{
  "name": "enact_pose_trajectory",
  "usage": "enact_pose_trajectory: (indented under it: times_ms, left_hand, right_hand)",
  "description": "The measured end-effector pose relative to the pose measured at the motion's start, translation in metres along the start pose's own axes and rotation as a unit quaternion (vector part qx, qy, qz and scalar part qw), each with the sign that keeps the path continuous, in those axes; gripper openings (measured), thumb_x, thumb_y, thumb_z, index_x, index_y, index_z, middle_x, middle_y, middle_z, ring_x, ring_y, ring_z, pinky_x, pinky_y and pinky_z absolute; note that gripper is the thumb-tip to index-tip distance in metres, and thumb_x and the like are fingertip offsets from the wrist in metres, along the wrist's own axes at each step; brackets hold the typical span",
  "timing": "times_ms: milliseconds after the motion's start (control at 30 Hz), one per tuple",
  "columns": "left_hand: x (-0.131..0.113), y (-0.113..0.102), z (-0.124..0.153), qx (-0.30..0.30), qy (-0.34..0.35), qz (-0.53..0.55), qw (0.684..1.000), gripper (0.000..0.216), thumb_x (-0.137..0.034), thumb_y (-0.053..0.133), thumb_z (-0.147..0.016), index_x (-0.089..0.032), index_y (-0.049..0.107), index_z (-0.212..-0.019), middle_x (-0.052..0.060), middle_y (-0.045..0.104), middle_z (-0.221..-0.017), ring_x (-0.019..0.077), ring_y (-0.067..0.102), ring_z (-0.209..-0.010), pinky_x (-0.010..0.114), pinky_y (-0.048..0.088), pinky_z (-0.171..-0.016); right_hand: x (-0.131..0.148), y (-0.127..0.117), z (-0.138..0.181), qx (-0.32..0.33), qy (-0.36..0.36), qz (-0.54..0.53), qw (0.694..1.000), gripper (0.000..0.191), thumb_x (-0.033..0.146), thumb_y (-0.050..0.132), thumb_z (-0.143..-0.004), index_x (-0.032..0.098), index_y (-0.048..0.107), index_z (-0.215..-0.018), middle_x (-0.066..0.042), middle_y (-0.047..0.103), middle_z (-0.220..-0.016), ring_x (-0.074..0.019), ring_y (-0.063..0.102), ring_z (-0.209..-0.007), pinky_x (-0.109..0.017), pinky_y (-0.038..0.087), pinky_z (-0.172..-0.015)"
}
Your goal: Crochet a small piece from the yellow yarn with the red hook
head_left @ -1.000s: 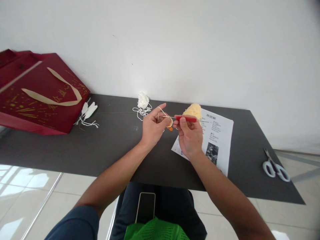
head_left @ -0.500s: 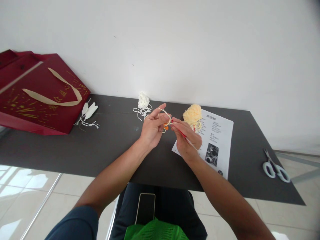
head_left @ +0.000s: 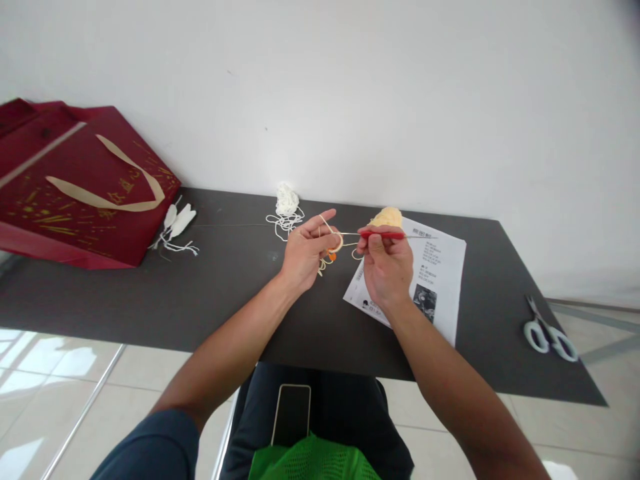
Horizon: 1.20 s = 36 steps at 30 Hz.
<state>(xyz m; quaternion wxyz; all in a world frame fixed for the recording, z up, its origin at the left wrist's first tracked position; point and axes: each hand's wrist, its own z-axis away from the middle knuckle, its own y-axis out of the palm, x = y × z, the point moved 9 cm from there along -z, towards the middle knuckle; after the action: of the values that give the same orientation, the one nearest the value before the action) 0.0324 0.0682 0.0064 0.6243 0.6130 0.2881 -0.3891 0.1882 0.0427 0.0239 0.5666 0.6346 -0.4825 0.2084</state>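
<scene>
Ok, L hand [head_left: 302, 259] pinches yarn pc [head_left: 339, 243], R hand [head_left: 388, 270] grips red hook [head_left: 384, 233].

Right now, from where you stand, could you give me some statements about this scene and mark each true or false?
1. The right hand holds a red-handled tool. True.
2. The left hand holds the scissors. False: it holds pale yarn work; the scissors lie apart.
3. White yarn lies on the table. True.
4. The red bag is at the table's right end. False: it is at the left.
</scene>
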Motion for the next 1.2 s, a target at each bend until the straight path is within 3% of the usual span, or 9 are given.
enact_pose_trajectory:
  times_ms: [233,533,867,1200]
  left_hand:
    - [-0.003,-0.001,-0.002,0.009,0.023,-0.046,0.999,0.061,-0.013,0.082,-0.066,-0.015,0.07,-0.126,-0.003,0.07,-0.071,0.0064,0.052,-0.056,0.021,0.034,-0.052]
    - [-0.008,0.002,0.0,0.031,0.043,-0.044,0.998,0.05,-0.009,0.073,-0.063,-0.017,0.076,-0.112,-0.004,0.064,-0.065,0.0069,0.046,-0.053,0.022,0.031,-0.052]
    - [-0.008,0.009,0.001,0.072,0.013,0.001,0.997,0.044,-0.007,0.07,-0.059,-0.016,0.081,-0.1,-0.003,0.059,-0.057,0.0053,0.037,-0.046,0.023,0.02,-0.048]
    - [-0.007,0.01,0.001,0.093,-0.01,0.016,0.995,0.038,-0.009,0.07,-0.06,-0.015,0.082,-0.096,-0.002,0.058,-0.058,0.0054,0.038,-0.047,0.022,0.023,-0.046]
  right_hand:
    - [0.009,-0.002,-0.005,0.01,-0.031,0.027,0.999,0.016,0.03,0.082,-0.084,0.026,0.067,-0.087,0.003,0.075,-0.088,-0.0085,0.059,-0.063,-0.024,0.049,-0.06]
    - [0.014,0.002,-0.002,0.037,-0.042,0.055,0.997,0.017,0.033,0.08,-0.087,0.027,0.064,-0.089,0.003,0.074,-0.089,-0.009,0.058,-0.063,-0.026,0.048,-0.06]
    - [0.014,0.006,-0.001,0.043,-0.024,0.018,0.999,0.019,0.034,0.083,-0.085,0.027,0.066,-0.088,0.003,0.074,-0.086,-0.008,0.057,-0.061,-0.024,0.047,-0.057]
    - [0.006,0.003,-0.002,0.035,0.043,0.001,0.998,0.026,0.039,0.087,-0.079,0.027,0.066,-0.088,0.004,0.073,-0.085,-0.0081,0.056,-0.061,-0.024,0.051,-0.057]
